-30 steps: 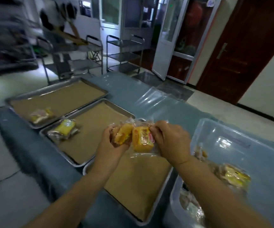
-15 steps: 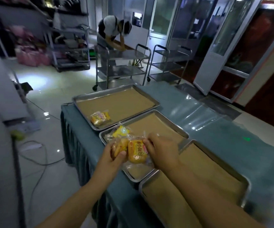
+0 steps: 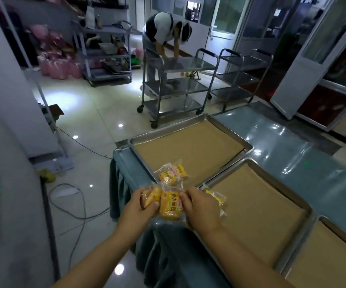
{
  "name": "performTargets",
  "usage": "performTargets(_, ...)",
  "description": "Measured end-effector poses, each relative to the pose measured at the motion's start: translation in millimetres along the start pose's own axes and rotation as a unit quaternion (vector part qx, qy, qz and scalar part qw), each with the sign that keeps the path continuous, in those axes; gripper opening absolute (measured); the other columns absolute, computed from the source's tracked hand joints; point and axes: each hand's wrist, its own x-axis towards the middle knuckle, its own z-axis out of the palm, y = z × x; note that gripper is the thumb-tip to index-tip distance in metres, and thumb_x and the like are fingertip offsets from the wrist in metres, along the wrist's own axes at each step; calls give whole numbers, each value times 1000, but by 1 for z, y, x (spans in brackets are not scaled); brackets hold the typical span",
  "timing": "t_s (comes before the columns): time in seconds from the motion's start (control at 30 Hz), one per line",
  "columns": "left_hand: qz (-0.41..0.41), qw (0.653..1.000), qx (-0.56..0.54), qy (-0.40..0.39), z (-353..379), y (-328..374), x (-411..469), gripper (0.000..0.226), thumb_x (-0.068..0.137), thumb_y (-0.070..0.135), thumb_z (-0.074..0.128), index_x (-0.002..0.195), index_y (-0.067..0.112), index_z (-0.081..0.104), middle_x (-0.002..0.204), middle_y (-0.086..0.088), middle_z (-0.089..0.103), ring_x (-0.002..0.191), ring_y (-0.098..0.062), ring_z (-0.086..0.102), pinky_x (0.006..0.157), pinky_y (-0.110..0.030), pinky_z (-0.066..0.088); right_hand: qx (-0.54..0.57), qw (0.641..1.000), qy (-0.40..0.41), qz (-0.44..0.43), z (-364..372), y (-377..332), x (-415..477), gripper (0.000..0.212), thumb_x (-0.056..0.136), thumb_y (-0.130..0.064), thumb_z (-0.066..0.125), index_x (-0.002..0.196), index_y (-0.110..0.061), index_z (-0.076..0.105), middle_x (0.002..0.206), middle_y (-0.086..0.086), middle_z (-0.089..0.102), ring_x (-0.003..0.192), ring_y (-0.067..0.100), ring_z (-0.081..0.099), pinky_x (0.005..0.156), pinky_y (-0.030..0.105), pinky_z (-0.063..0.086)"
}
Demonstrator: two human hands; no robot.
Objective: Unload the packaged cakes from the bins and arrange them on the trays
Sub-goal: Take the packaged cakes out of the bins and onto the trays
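My left hand point(image 3: 135, 206) is curled round a tilted cake point(image 3: 153, 196) in its clear wrap. My right hand point(image 3: 201, 206) pinches the red-label cake point(image 3: 171, 206) by its right edge, fingers bent. The two cakes touch side by side between my hands, over the near left corner of the table point(image 3: 292, 142). The red-label cake runs long-ways from near to far; the tilted cake leans to the far right.

The far tray point(image 3: 188, 146) is just past my hands, with a lone cake point(image 3: 171, 174) in its near corner — close to the ones I hold. The middle tray point(image 3: 257, 204) is to the right, so my right hand is nearer to it.

A fourth cake point(image 3: 216, 197) sits on the middle tray, but my right hand hides most of it. I cannot tell if my left hand holds one cake or two — the wrap is shiny. The near tray point(image 3: 330, 256) is cut off at the edge, and no bins show.
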Motion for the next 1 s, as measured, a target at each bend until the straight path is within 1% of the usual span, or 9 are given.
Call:
performTargets(0.13, 8, 1000, 16, 13, -13, -6, 52, 36, 83, 30, 66, 107, 45, 45, 102, 18, 56, 90, 0, 57, 74, -28, 52, 25, 999, 7, 22, 37, -1, 40, 21, 82, -27, 68, 68, -15, 57, 52, 4, 58, 45, 26, 54, 42, 29, 38)
performTargets(0.23, 20, 998, 50, 18, -20, -7, 97, 35, 83, 32, 66, 113, 37, 47, 105, 11, 49, 91, -2, 53, 77, -29, 50, 37, 998, 14, 40, 62, 1, 73, 18, 82, -28, 66, 71, -16, 59, 54, 3, 59, 46, 25, 55, 43, 27, 38)
performTargets(0.37, 21, 999, 15, -29, -24, -4, 169, 30, 90, 33, 58, 118, 33, 49, 115, 4, 54, 101, -12, 57, 88, -39, 52, 73, 994, -12, 84, 100, 12, 126, 20, 91, -32, 59, 77, -17, 58, 63, 3, 61, 55, 24, 56, 50, 31, 43)
performTargets(0.43, 13, 999, -12, -50, -25, -1, 204, 27, 91, 34, 55, 118, 37, 51, 116, 2, 57, 104, -14, 58, 89, -39, 52, 69, 992, -29, 105, 117, 18, 153, 22, 93, -35, 55, 80, -17, 58, 67, 4, 62, 58, 24, 57, 53, 33, 43)
performTargets(0.6, -12, 996, -43, -71, -23, -1, 273, 18, 94, 38, 47, 103, 53, 48, 107, 14, 60, 101, -11, 60, 85, -38, 53, 107, 972, -108, 179, 147, 27, 206, 27, 98, -44, 38, 88, -22, 51, 75, 0, 62, 67, 17, 58, 58, 32, 45)
performTargets(0.7, -9, 996, 10, -83, -21, -7, 304, 19, 91, 40, 50, 101, 56, 46, 105, 18, 59, 99, -6, 59, 85, -36, 52, 116, 957, -129, 231, 162, 32, 221, 30, 98, -46, 34, 96, -22, 53, 80, 0, 63, 72, 16, 60, 61, 32, 47)
performTargets(0.83, -13, 991, 82, -107, -17, -14, 336, 21, 92, 32, 54, 102, 50, 47, 103, 18, 61, 99, -5, 59, 87, -37, 52, 153, 936, -135, 286, 182, 42, 229, 29, 98, -44, 35, 114, -29, 53, 90, -4, 65, 77, 15, 59, 57, 26, 42)
performTargets(0.93, 9, 984, 122, -133, -15, -18, 355, 18, 93, 28, 52, 106, 41, 52, 100, 14, 63, 97, -4, 60, 87, -37, 53, 157, 928, -123, 315, 195, 53, 227, 36, 98, -44, 34, 131, -35, 45, 109, -5, 66, 91, 16, 62, 68, 25, 47)
performTargets(1.0, 59, 971, 188, -135, -13, -24, 364, 23, 92, 30, 52, 114, 36, 50, 109, 11, 61, 107, -10, 57, 92, -38, 49, 131, 930, -106, 328, 198, 58, 221, 35, 97, -45, 34, 130, -39, 41, 114, -10, 62, 93, 11, 60, 72, 28, 50)
